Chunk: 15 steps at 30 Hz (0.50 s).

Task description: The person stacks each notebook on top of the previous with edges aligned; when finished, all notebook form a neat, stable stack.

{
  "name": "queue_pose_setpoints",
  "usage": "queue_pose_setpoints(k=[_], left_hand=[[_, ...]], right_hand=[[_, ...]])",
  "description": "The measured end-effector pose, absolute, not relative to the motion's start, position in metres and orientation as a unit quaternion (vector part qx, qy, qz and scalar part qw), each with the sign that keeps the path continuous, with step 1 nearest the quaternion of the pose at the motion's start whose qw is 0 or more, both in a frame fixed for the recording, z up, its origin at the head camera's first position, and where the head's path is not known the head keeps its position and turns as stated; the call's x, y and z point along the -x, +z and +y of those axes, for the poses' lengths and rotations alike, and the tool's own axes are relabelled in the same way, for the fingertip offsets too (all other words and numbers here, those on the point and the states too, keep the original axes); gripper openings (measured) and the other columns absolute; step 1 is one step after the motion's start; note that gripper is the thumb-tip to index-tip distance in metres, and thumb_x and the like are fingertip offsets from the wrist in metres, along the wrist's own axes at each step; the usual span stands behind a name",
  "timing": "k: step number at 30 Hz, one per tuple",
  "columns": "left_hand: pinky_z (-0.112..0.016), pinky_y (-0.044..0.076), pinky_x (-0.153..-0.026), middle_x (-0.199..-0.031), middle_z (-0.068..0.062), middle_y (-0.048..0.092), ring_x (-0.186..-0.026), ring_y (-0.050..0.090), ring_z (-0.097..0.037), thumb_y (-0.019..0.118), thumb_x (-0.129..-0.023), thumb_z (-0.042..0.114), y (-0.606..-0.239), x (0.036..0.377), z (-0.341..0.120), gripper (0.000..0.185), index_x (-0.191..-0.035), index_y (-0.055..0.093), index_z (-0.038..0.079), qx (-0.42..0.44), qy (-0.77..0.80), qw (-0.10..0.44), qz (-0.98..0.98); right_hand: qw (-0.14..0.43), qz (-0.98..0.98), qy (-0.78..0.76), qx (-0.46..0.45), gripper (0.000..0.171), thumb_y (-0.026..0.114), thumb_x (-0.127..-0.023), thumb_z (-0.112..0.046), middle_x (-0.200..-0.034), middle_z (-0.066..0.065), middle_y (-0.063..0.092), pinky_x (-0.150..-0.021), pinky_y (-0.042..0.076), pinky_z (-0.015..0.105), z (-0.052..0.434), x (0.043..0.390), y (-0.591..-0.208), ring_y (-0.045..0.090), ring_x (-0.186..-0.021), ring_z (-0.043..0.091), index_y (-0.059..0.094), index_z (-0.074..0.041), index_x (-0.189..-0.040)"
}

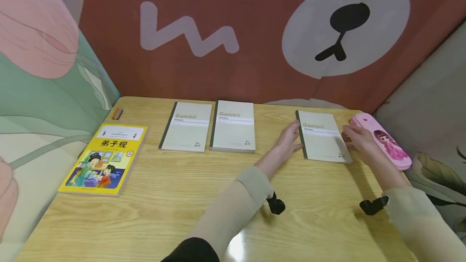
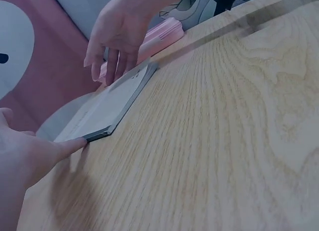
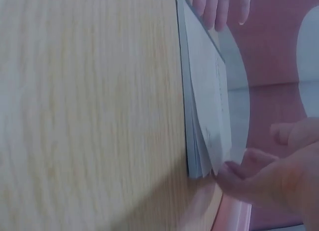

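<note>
A thin "Gambit" notebook (image 1: 324,140) with a dark spine lies flat at the table's right side, between both hands. My left hand (image 1: 285,140) is at its spine side; in the left wrist view one outstretched finger (image 2: 72,146) touches the spine's corner. At the opposite edge is my right hand (image 1: 362,140), its fingers loosely bent beside the pages. The right wrist view shows a fingertip (image 3: 230,175) right at the corner of the notebook's cover (image 3: 209,106), which stands slightly raised off the pages.
Close behind the right hand lies a pink pencil case (image 1: 391,144) with a doll picture. Two more Gambit notebooks, one left (image 1: 185,132) and one thicker (image 1: 233,132), lie mid-table. A yellow book (image 1: 105,161) and a small eraser (image 1: 117,113) are at the left.
</note>
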<state>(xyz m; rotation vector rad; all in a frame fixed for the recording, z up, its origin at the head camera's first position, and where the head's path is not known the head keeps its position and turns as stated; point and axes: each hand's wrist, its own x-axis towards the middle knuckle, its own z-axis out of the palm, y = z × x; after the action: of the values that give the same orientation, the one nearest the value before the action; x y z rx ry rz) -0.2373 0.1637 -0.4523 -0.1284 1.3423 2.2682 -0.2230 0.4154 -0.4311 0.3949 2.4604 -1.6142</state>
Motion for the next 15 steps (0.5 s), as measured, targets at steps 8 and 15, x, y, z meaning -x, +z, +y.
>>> queue_pose_setpoints(k=[8, 15], left_hand=[[-0.055, 0.052, -0.111, -0.156, -0.022, 0.048, -0.138, 0.052, -0.041, 0.055, -0.101, 0.027, -0.4487, 0.2439, 0.1628, 0.050, -0.147, 0.054, 0.006, 0.111, 0.822, 0.251, 0.500], [-0.047, 0.058, -0.103, -0.118, -0.018, 0.069, -0.100, 0.067, -0.026, 0.065, -0.094, 0.013, -0.4520, 0.2451, 0.1552, 0.038, -0.129, 0.064, -0.003, 0.105, 0.803, 0.262, 0.526]], right_hand=[[0.137, 0.783, -0.569, -0.211, 0.031, 0.050, -0.105, -0.018, -0.073, -0.018, 0.063, -0.067, 0.055, 0.020, 0.4097, 0.2318, -0.4258, 0.060, -0.072, -0.002, 0.046, -0.004, -0.133], [0.211, 0.724, -0.637, -0.158, 0.066, 0.047, -0.106, -0.004, -0.081, -0.019, 0.068, -0.068, 0.055, 0.019, 0.4145, 0.2289, -0.4273, 0.063, -0.075, -0.002, 0.011, 0.008, -0.160]])
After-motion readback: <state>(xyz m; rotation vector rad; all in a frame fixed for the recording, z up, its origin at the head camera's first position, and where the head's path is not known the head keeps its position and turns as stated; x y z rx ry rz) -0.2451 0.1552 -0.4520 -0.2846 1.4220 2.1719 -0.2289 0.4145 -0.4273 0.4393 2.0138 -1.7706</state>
